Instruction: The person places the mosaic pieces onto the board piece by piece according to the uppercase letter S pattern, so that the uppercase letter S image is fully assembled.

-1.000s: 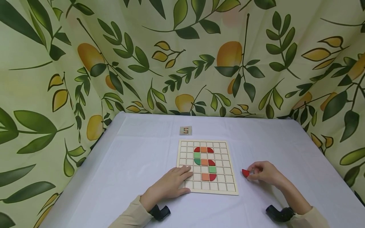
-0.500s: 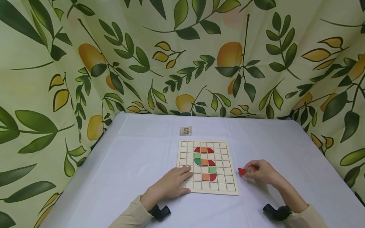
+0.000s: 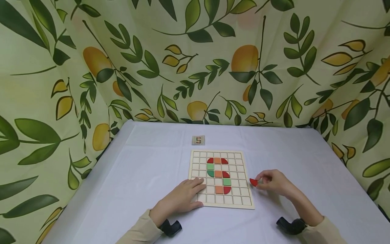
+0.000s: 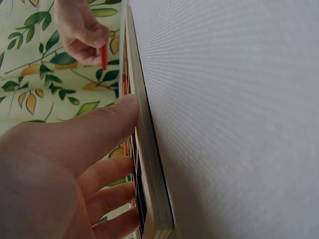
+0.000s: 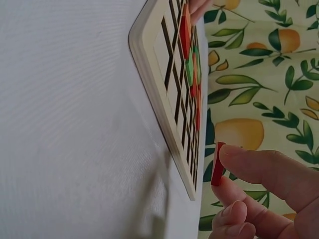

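A wooden grid board lies on the table, with red, orange and green tiles set in its cells in an S-like shape. My left hand rests on the board's lower left edge, fingers stretched over the cells; in the left wrist view its thumb touches the rim. Just off the board's right edge, my right hand pinches a red quarter-round tile between thumb and finger. The right wrist view shows that tile edge-on, held above the table.
Behind the board lies a small pattern card with a matching grid picture. A white cloth covers the table. A leaf-patterned curtain hangs at the back and sides. Black camera mounts sit at both wrists.
My right hand has moved left with the red quarter-round tile, closer to the board's right edge. The left hand and the board have stayed in place.
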Demonstrator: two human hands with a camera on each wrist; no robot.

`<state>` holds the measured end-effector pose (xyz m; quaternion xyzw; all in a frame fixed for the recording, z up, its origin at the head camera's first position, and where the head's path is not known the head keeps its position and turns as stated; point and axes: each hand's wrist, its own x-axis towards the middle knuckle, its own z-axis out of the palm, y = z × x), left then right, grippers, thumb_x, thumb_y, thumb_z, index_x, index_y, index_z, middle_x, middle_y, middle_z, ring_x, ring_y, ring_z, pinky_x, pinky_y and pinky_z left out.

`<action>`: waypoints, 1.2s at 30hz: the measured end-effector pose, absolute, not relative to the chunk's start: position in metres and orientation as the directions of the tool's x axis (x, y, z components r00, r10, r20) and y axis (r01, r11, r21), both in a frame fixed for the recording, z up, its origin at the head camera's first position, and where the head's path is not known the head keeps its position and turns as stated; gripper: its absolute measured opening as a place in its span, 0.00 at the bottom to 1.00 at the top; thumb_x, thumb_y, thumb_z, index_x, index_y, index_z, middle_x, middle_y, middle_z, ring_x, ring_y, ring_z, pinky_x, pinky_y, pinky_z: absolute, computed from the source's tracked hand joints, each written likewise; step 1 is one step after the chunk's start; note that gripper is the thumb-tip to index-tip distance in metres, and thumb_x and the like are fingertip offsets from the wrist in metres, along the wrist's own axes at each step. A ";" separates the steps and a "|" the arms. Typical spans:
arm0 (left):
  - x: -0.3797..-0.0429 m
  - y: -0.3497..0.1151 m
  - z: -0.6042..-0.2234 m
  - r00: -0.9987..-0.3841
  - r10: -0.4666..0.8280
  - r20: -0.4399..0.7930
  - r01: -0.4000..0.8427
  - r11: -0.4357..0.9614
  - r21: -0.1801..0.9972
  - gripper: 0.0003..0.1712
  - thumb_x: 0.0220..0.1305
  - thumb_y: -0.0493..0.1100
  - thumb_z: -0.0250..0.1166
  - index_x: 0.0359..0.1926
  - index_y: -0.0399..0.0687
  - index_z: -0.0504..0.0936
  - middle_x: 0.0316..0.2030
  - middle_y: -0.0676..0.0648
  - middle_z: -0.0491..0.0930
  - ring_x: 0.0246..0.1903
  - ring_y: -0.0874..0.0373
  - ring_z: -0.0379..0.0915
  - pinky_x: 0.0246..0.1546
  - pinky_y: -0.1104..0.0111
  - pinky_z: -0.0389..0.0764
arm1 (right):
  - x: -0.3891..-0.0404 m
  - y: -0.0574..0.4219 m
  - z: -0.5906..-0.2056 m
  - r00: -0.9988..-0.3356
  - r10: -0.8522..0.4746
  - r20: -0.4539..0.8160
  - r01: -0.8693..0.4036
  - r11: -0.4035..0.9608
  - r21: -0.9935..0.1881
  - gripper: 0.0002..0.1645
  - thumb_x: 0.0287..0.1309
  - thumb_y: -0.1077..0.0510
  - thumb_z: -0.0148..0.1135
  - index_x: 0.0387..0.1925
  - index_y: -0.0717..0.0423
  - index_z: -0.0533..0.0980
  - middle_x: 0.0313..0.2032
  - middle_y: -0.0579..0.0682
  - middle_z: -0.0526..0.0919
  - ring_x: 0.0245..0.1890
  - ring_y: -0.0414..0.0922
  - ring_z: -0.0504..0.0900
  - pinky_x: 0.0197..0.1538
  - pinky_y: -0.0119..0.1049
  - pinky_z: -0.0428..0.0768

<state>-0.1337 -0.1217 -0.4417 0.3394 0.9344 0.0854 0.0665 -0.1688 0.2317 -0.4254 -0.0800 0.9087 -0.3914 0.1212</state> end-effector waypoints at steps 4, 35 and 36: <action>-0.133 -0.122 -0.442 -0.767 0.637 -0.076 0.613 0.763 0.206 0.34 0.69 0.56 0.64 0.70 0.48 0.71 0.72 0.46 0.67 0.72 0.49 0.63 0.72 0.56 0.66 | -0.169 0.229 -0.425 -0.954 -0.265 -0.140 -0.077 0.669 -0.739 0.11 0.50 0.65 0.73 0.36 0.65 0.82 0.20 0.46 0.67 0.24 0.42 0.66 0.25 0.30 0.64; -0.133 -0.122 -0.444 -0.764 0.643 -0.056 0.621 0.756 0.208 0.34 0.68 0.56 0.65 0.70 0.47 0.72 0.72 0.45 0.68 0.72 0.48 0.63 0.72 0.56 0.66 | -0.170 0.201 -0.421 -0.948 -0.306 -0.086 -0.128 0.615 -0.778 0.12 0.48 0.65 0.76 0.34 0.66 0.82 0.20 0.45 0.67 0.23 0.41 0.65 0.24 0.29 0.62; -0.133 -0.122 -0.444 -0.763 0.643 -0.056 0.621 0.755 0.210 0.34 0.68 0.57 0.65 0.70 0.47 0.72 0.72 0.45 0.68 0.72 0.48 0.63 0.72 0.56 0.66 | -0.170 0.200 -0.421 -0.948 -0.306 -0.086 -0.128 0.616 -0.778 0.12 0.48 0.65 0.76 0.34 0.66 0.82 0.20 0.45 0.67 0.23 0.41 0.65 0.24 0.29 0.62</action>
